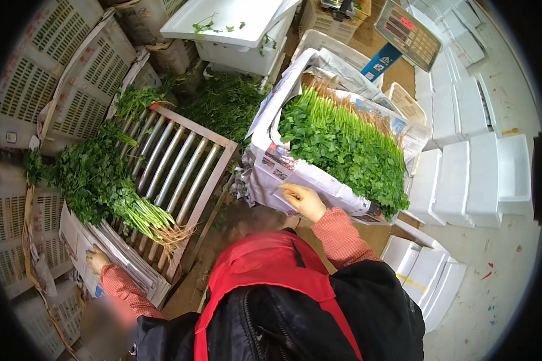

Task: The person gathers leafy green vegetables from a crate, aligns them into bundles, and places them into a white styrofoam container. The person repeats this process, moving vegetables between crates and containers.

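My left hand (97, 259) rests on a stack of folded newspapers (131, 266) at the lower left; whether its fingers grip a sheet cannot be told. My right hand (303, 201), which looks gloved, is at the near side of a crate lined with newspaper (298, 173), fingers bent over the paper; whether it pinches the paper is unclear. Inside the crate lie rows of leafy green herbs (348, 149), roots towards the far side. More bunches with pale stems and roots (149, 216) lie on a metal roller rack (176, 158), just beyond the newspapers.
Loose greens (221, 104) lie beyond the rack. A white foam box (239, 54) with a tilted lid stands at the back. A digital scale display (406, 34) rises behind the crate. Perforated plastic crates (90, 67) stack up at left, white foam boxes (447, 180) at right.
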Tool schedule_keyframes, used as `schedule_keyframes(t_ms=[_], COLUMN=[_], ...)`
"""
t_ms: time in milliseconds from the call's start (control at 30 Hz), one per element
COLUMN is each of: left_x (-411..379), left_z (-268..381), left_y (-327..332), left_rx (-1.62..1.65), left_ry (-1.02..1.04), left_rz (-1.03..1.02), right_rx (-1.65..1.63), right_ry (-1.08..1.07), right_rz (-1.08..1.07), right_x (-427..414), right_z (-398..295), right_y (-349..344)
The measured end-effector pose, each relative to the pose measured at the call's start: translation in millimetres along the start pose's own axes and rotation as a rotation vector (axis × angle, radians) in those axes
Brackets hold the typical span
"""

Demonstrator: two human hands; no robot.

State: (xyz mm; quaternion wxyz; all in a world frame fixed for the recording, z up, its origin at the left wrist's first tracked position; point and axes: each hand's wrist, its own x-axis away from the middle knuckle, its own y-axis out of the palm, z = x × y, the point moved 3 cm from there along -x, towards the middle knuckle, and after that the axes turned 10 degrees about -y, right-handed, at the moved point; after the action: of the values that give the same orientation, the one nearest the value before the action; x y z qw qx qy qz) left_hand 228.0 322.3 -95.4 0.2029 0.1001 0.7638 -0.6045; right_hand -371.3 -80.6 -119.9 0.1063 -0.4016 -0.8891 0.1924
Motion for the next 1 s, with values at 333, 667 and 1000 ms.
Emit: schedule_keyframes(t_ms=[333, 667, 1000], left_x=[-7.6, 4.1, 15.0], left_z=[1.8, -5.8, 9.2], left_y=[0.5, 15.2, -2.7], left_rx=[-0.053, 0.099, 0.178], left_ry=[0.042, 0.222, 0.108], left_rz=[-0.075, 0.144, 0.069], right_rx=[0.04, 0.03, -0.01], right_ry=[0.042, 0.097, -0.006], right_rz=[-0.038, -0.118, -0.243], right_x=[18.1, 13.7, -5.8], right_z=[12.7, 21.9, 3.4], right_y=[28.9, 55.1, 91.7])
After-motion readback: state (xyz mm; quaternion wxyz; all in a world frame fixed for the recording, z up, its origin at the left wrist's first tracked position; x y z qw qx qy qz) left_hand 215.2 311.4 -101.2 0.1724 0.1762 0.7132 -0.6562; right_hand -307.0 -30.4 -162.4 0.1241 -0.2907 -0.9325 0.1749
